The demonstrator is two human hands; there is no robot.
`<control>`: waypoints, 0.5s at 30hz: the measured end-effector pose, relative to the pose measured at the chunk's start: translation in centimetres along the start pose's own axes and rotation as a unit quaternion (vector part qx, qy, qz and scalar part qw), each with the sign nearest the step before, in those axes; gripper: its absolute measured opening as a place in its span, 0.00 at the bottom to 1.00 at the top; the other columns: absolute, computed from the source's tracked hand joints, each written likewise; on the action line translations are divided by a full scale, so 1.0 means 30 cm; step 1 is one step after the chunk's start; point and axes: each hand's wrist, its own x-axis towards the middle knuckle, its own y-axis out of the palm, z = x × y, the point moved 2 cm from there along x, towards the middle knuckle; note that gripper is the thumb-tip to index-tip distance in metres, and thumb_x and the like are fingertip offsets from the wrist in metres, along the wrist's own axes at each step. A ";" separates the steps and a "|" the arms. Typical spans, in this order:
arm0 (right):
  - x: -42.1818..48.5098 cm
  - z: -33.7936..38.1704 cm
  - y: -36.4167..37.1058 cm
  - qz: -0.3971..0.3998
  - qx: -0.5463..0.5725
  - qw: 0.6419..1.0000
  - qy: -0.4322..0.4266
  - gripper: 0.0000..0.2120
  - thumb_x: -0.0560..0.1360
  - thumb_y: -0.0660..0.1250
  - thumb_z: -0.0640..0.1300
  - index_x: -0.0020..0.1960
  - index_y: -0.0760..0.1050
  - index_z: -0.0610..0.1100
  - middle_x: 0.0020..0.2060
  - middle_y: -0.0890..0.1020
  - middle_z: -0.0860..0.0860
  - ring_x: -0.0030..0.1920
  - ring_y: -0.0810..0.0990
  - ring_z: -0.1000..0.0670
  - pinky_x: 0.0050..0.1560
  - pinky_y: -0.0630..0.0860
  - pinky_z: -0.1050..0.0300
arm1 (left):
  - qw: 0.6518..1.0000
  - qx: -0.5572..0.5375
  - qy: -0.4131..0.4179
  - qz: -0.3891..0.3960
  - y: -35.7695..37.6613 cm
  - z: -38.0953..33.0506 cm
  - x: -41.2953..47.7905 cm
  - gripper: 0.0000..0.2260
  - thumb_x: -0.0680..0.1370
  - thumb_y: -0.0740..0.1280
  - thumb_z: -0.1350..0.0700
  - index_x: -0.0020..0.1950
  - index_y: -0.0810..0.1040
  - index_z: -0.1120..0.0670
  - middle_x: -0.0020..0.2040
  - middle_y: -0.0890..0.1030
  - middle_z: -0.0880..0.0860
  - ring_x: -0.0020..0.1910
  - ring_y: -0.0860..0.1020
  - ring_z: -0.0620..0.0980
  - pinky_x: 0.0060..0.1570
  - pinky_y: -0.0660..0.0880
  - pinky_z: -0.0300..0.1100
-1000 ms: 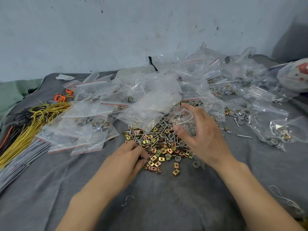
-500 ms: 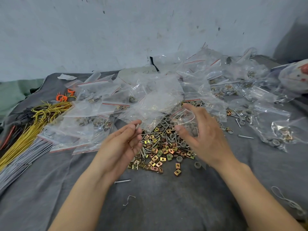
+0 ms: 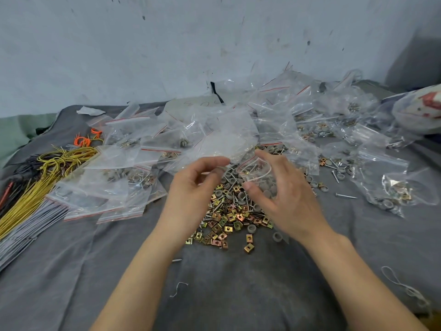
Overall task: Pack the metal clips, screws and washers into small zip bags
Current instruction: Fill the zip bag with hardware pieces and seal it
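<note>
Head view: my right hand (image 3: 286, 199) is pinching a small zip bag (image 3: 257, 172) open above the pile of clips, screws and washers (image 3: 229, 218) on the worktop (image 3: 238, 295); my left hand (image 3: 195, 189) is hovering curled beside its mouth, maybe holding something, I cannot tell.

Whether the left hand (image 3: 191, 194) holds anything is unclear; yellow wires (image 3: 33, 197) run off the left edge.

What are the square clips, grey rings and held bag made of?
The square clips look like plated steel: shiny gold-green sheen. The grey rings are dull, matte, perhaps rubber or plastic. The zip bag in the right hand is thin clear plastic film, glossy, crinkled.
</note>
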 end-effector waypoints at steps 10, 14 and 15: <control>-0.004 0.002 -0.008 0.003 0.021 1.000 0.004 0.29 0.80 0.60 0.65 0.76 0.61 0.54 0.67 0.72 0.56 0.62 0.68 0.62 0.64 0.67 0.53 | 0.989 0.089 0.100 0.058 0.111 -0.067 0.066 0.12 0.81 0.66 0.55 0.63 0.77 0.44 0.51 0.84 0.42 0.51 0.80 0.35 0.44 0.72 0.27; -0.005 -0.003 -0.011 0.010 0.019 1.000 0.009 0.29 0.80 0.60 0.65 0.76 0.62 0.53 0.67 0.73 0.55 0.65 0.70 0.56 0.65 0.67 0.52 | 0.994 0.075 0.079 -0.011 0.036 -0.062 0.079 0.09 0.81 0.65 0.52 0.61 0.77 0.42 0.50 0.84 0.43 0.49 0.80 0.38 0.46 0.73 0.29; -0.006 -0.003 -0.011 0.011 0.018 1.000 0.011 0.29 0.80 0.60 0.65 0.76 0.62 0.53 0.67 0.72 0.55 0.65 0.69 0.58 0.64 0.66 0.53 | 0.995 0.079 0.061 -0.022 0.007 -0.052 0.079 0.09 0.81 0.64 0.51 0.61 0.76 0.41 0.49 0.84 0.43 0.49 0.80 0.38 0.46 0.73 0.31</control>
